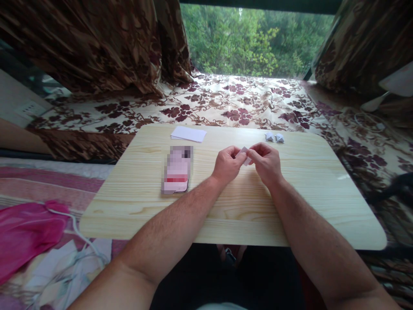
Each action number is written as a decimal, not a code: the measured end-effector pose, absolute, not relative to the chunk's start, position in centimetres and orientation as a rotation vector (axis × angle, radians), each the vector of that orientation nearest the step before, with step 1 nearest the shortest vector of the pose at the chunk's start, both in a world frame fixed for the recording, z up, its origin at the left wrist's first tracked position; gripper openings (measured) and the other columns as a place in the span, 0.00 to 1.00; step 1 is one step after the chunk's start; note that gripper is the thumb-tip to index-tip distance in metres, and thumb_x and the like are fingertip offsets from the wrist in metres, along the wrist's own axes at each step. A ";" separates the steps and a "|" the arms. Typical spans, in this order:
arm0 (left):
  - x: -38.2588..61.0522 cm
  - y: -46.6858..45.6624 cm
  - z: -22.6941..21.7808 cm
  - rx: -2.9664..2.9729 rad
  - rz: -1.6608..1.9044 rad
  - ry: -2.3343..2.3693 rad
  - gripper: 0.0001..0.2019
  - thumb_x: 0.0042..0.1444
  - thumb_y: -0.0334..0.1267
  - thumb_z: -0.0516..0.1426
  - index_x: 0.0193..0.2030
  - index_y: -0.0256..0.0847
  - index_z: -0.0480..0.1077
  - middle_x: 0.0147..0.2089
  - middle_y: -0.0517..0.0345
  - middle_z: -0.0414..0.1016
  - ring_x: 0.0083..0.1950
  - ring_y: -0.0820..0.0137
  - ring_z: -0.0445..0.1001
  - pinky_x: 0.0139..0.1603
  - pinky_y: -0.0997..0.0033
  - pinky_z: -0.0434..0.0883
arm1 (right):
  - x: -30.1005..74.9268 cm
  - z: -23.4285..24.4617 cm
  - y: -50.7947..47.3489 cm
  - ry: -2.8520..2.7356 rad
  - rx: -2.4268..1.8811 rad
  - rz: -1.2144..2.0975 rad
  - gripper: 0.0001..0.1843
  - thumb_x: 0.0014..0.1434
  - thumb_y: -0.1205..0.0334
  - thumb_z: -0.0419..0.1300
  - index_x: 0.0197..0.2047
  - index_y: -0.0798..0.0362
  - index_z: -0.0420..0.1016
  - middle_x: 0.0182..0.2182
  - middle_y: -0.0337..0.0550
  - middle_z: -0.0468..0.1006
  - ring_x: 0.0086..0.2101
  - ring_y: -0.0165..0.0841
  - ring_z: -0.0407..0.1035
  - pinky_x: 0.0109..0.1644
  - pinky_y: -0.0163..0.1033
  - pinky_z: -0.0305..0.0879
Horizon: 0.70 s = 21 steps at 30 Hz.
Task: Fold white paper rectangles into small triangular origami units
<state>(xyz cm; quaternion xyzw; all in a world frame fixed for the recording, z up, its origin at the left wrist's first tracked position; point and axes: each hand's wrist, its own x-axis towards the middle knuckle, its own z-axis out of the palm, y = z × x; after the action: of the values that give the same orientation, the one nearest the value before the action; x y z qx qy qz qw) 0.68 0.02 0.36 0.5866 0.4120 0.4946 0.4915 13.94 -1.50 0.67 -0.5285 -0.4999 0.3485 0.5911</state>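
A small piece of white paper point(245, 156), which looks folded, is held just above the wooden table point(245, 215). My left hand point(228, 163) pinches its left side between thumb and fingers. On its right side my right hand point(266, 162) grips it the same way, and the fingers hide part of the paper. Just beyond my right hand, two small folded paper pieces point(274, 137) sit side by side near the table's far edge. A stack of white paper sheets point(189, 134) lies at the far left of the tabletop.
A pink phone point(177, 170), partly blurred out, lies on the table left of my hands. Behind the table spreads a floral cloth point(237, 103) below a window. To the left are a bed with a pink bag point(29, 234) and a white cable point(77, 228).
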 end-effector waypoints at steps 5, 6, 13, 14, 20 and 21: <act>0.7 0.0 0.4 1.406 1.175 0.963 0.12 0.54 0.43 0.61 0.26 0.38 0.72 0.21 0.63 0.67 0.23 0.77 0.61 0.25 0.74 0.59 | 14.1 0.6 -1.5 -1.155 -1.216 0.861 0.07 0.50 0.61 0.65 0.26 0.54 0.72 0.20 0.35 0.71 0.21 0.28 0.66 0.25 0.34 0.64; 0.7 0.0 0.4 1.396 1.171 0.957 0.11 0.53 0.43 0.62 0.26 0.38 0.72 0.21 0.63 0.67 0.23 0.76 0.61 0.25 0.74 0.59 | 14.2 0.7 -1.5 -1.154 -1.220 0.870 0.07 0.50 0.61 0.65 0.26 0.54 0.72 0.20 0.35 0.71 0.21 0.27 0.66 0.25 0.34 0.64; 0.5 0.0 0.5 1.383 1.166 0.906 0.12 0.54 0.44 0.61 0.26 0.38 0.71 0.22 0.63 0.68 0.23 0.77 0.62 0.25 0.74 0.59 | 14.3 1.3 -1.6 -1.184 -1.176 1.010 0.11 0.51 0.57 0.66 0.26 0.53 0.71 0.20 0.35 0.72 0.21 0.27 0.67 0.26 0.34 0.65; 0.5 0.0 0.5 1.391 1.170 0.891 0.13 0.55 0.44 0.61 0.26 0.38 0.71 0.22 0.63 0.68 0.23 0.77 0.62 0.25 0.74 0.60 | 14.3 1.4 -1.7 -1.185 -1.155 1.043 0.11 0.51 0.56 0.66 0.27 0.53 0.71 0.20 0.36 0.72 0.22 0.28 0.67 0.26 0.34 0.65; 0.4 0.0 0.5 1.445 1.165 0.847 0.16 0.57 0.49 0.60 0.27 0.38 0.70 0.23 0.61 0.68 0.24 0.76 0.62 0.25 0.74 0.59 | 14.7 1.3 -1.7 -1.120 -1.037 1.169 0.13 0.50 0.55 0.69 0.28 0.53 0.72 0.21 0.37 0.73 0.22 0.28 0.68 0.29 0.35 0.66; 0.4 0.0 0.5 1.449 1.164 0.854 0.17 0.57 0.50 0.60 0.27 0.38 0.70 0.22 0.61 0.68 0.24 0.76 0.62 0.25 0.74 0.59 | 14.8 1.2 -1.7 -1.119 -1.040 1.169 0.14 0.50 0.54 0.70 0.28 0.53 0.73 0.21 0.37 0.73 0.23 0.28 0.68 0.29 0.35 0.66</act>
<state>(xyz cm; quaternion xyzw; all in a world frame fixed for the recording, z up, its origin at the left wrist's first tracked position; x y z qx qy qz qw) 0.35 0.03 0.51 0.6045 0.3565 0.4859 0.5210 14.80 -1.66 1.21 -0.4434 -0.4771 0.4986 0.5720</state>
